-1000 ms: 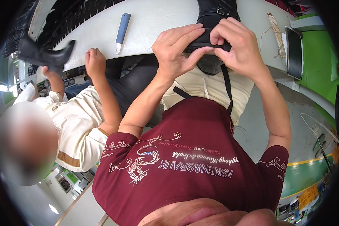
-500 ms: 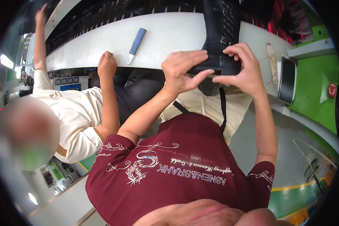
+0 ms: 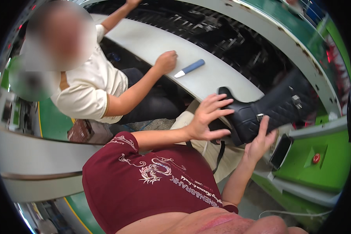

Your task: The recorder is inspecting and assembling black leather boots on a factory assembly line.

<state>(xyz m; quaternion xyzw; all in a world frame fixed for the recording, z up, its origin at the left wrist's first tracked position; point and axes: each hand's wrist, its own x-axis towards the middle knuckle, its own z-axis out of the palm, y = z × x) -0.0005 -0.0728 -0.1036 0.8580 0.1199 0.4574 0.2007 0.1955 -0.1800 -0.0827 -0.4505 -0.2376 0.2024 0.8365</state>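
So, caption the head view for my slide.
Left hand and right hand at a black buckled boot, blue-handled tool on the white bench.

Factory workshop, footwear by the look of it: black boot (image 3: 245, 113), long white counter (image 3: 152, 42) with blue-handled blade (image 3: 193, 67), second worker (image 3: 95, 84) seated alongside. Green machine housing (image 3: 300, 146), red push-button (image 3: 316, 158). Green floor (image 3: 52, 121), yellow marking line (image 3: 39, 121).

1. Tall black boot (image 3: 247, 119), smooth over the foot, quilted along the shaft, with silvery buckles (image 3: 260, 116) at ankle and higher up.
2. It tilts, toe toward upper left, shaft toward upper right.
3. Its blurred top seems to widen slightly.
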